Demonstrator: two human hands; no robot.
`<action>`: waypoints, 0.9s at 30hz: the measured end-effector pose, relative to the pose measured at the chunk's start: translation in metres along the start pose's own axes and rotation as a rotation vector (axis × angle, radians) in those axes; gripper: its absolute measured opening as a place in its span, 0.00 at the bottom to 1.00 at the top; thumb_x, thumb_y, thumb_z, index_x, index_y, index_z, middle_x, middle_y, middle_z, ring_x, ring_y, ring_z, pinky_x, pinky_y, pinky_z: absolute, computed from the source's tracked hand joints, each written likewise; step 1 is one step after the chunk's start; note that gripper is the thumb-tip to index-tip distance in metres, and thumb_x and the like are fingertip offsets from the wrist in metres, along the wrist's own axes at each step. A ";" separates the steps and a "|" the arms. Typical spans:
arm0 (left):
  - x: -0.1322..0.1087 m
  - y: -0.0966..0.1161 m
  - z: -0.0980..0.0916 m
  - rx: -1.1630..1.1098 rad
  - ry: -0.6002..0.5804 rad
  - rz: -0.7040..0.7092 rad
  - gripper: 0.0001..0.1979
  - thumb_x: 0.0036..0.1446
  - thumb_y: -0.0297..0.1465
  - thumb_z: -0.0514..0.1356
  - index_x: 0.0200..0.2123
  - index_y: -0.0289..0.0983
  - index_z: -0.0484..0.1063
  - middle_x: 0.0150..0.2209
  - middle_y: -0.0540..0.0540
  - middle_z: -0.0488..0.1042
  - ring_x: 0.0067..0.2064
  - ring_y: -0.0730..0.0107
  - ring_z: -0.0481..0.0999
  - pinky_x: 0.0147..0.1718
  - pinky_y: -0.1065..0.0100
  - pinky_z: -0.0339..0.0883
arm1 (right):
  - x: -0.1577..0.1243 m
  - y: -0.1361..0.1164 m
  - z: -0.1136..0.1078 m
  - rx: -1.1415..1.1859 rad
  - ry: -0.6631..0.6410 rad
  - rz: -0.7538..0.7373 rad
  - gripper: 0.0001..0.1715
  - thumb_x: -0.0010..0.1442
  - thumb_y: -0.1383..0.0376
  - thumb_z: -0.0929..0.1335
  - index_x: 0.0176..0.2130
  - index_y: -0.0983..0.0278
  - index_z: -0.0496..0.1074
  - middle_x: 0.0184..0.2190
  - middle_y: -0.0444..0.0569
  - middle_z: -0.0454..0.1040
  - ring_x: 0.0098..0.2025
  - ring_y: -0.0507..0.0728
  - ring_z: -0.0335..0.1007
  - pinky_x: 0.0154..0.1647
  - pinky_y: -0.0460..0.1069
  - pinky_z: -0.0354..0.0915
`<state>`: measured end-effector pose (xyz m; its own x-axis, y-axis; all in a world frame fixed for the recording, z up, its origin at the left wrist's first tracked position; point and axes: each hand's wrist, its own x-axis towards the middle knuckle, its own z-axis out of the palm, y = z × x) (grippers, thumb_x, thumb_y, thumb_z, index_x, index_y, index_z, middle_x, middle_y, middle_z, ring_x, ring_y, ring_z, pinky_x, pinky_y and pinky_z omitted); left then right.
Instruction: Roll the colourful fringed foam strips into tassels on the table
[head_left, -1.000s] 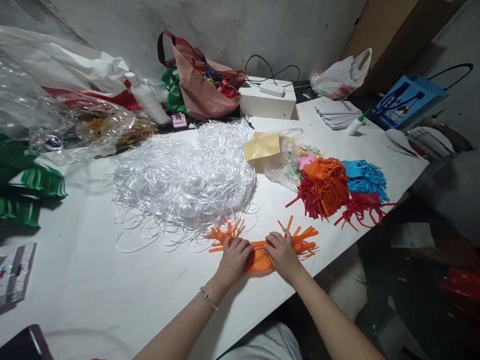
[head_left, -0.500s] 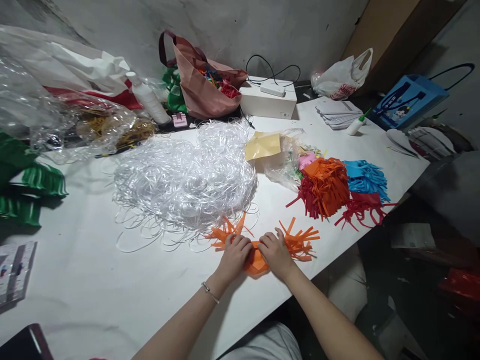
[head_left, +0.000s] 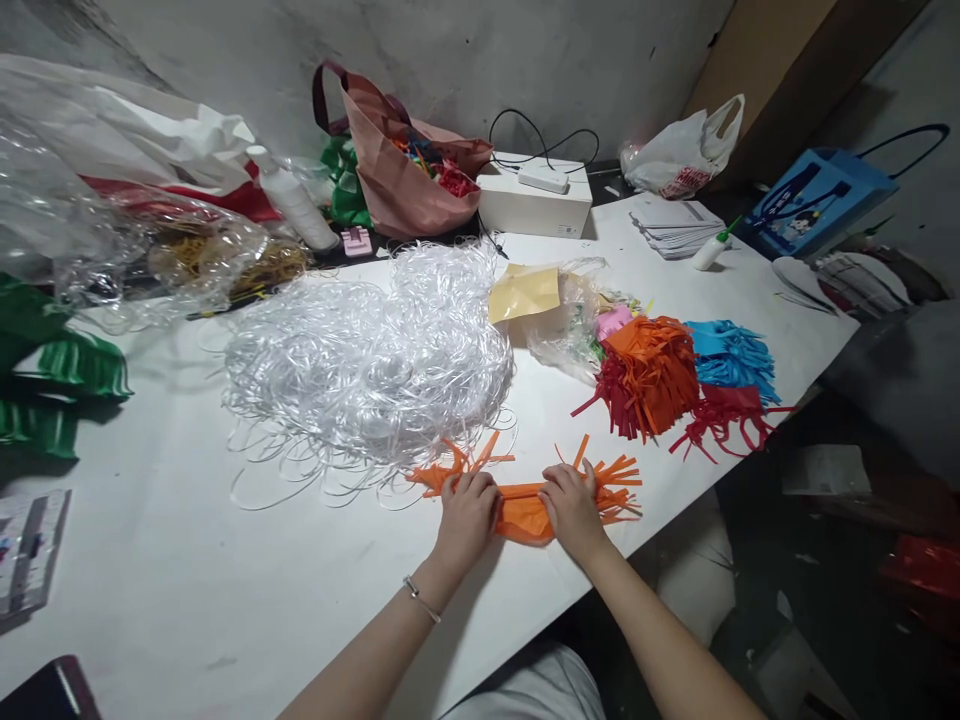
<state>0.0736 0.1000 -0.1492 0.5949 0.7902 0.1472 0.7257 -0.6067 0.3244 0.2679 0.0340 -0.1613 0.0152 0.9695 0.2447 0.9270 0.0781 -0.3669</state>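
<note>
Orange fringed paper (head_left: 523, 510) lies at the table (head_left: 187, 560) near edge, pinched between left hand (head_left: 466, 515) and right hand (head_left: 571, 508), apparently mid-fold; next calls for even pressing.

orange fringed paper (head_left: 521, 505) | bunched at middle, fringes splayed both ends | flat, table's near edge

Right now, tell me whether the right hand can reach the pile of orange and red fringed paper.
Probably yes: only bare white table lies between the right hand and the pile of orange and red fringed paper.
</note>
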 end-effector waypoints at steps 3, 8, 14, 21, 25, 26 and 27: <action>0.008 0.008 -0.001 0.049 -0.003 -0.073 0.08 0.58 0.25 0.56 0.29 0.37 0.73 0.36 0.42 0.74 0.39 0.56 0.70 0.42 0.50 0.59 | 0.004 -0.006 0.004 -0.004 0.063 0.105 0.10 0.63 0.70 0.65 0.30 0.61 0.71 0.42 0.52 0.75 0.49 0.62 0.67 0.63 0.72 0.41; 0.015 0.011 -0.003 0.084 -0.016 -0.070 0.09 0.57 0.22 0.56 0.29 0.38 0.73 0.36 0.43 0.74 0.39 0.56 0.70 0.45 0.46 0.59 | 0.009 -0.014 0.005 -0.120 0.034 0.129 0.09 0.60 0.74 0.66 0.32 0.61 0.71 0.42 0.52 0.74 0.49 0.63 0.67 0.63 0.72 0.43; 0.005 0.004 -0.005 0.090 -0.080 0.184 0.09 0.56 0.20 0.59 0.33 0.40 0.75 0.36 0.47 0.75 0.45 0.56 0.70 0.58 0.40 0.48 | 0.007 -0.016 0.001 -0.130 -0.054 -0.101 0.13 0.61 0.76 0.65 0.30 0.60 0.70 0.37 0.45 0.73 0.47 0.57 0.66 0.68 0.68 0.37; 0.017 -0.009 0.003 -0.018 -0.068 0.213 0.08 0.59 0.22 0.58 0.30 0.38 0.73 0.33 0.47 0.74 0.40 0.60 0.70 0.52 0.45 0.57 | 0.016 -0.018 0.001 -0.202 -0.141 -0.219 0.07 0.58 0.73 0.66 0.32 0.61 0.70 0.36 0.47 0.72 0.46 0.60 0.63 0.66 0.68 0.37; 0.019 -0.009 0.001 -0.068 -0.055 0.235 0.08 0.62 0.24 0.56 0.34 0.37 0.75 0.40 0.43 0.76 0.44 0.59 0.70 0.50 0.48 0.60 | 0.024 -0.017 0.007 -0.193 -0.177 -0.242 0.09 0.59 0.74 0.66 0.32 0.61 0.71 0.32 0.46 0.72 0.42 0.59 0.63 0.65 0.64 0.41; 0.017 -0.006 0.000 -0.085 -0.063 0.275 0.08 0.63 0.25 0.55 0.37 0.37 0.75 0.42 0.43 0.76 0.45 0.59 0.70 0.51 0.49 0.61 | 0.025 -0.016 0.008 -0.162 -0.174 -0.237 0.09 0.59 0.74 0.66 0.32 0.61 0.71 0.31 0.46 0.72 0.41 0.58 0.63 0.64 0.63 0.42; 0.013 -0.003 0.000 -0.103 -0.078 0.325 0.08 0.63 0.25 0.55 0.38 0.37 0.75 0.43 0.43 0.76 0.47 0.60 0.71 0.51 0.52 0.62 | 0.027 -0.014 0.009 -0.130 -0.164 -0.223 0.10 0.59 0.75 0.66 0.31 0.61 0.71 0.30 0.45 0.73 0.41 0.58 0.63 0.64 0.61 0.43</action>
<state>0.0791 0.1120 -0.1486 0.8167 0.5456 0.1878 0.4576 -0.8107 0.3651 0.2517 0.0614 -0.1573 -0.2454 0.9571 0.1540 0.9409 0.2734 -0.2001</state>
